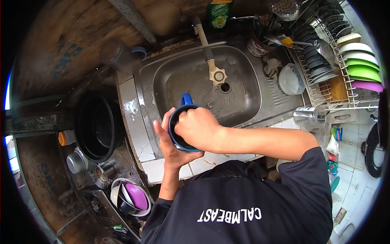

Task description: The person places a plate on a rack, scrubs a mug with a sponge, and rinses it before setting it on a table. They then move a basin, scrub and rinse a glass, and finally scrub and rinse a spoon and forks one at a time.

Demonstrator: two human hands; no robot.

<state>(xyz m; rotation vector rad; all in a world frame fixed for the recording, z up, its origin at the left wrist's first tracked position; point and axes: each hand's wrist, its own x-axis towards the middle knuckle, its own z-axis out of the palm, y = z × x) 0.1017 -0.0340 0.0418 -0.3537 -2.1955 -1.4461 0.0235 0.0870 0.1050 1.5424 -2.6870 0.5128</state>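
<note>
Over the sink (174,81)'s near edge, your hands meet at a blue mug (183,142)

Your left hand (174,156) cradles its outer wall. Your right hand (198,127) reaches inside, knuckles up, apparently working the interior; its fingertips are hidden. Your right forearm crosses sideways; the handle points away from you.

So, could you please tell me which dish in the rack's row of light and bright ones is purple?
The end dish, lowest in that row in the picture, just below a green dish; the others are whitish or green.
</note>
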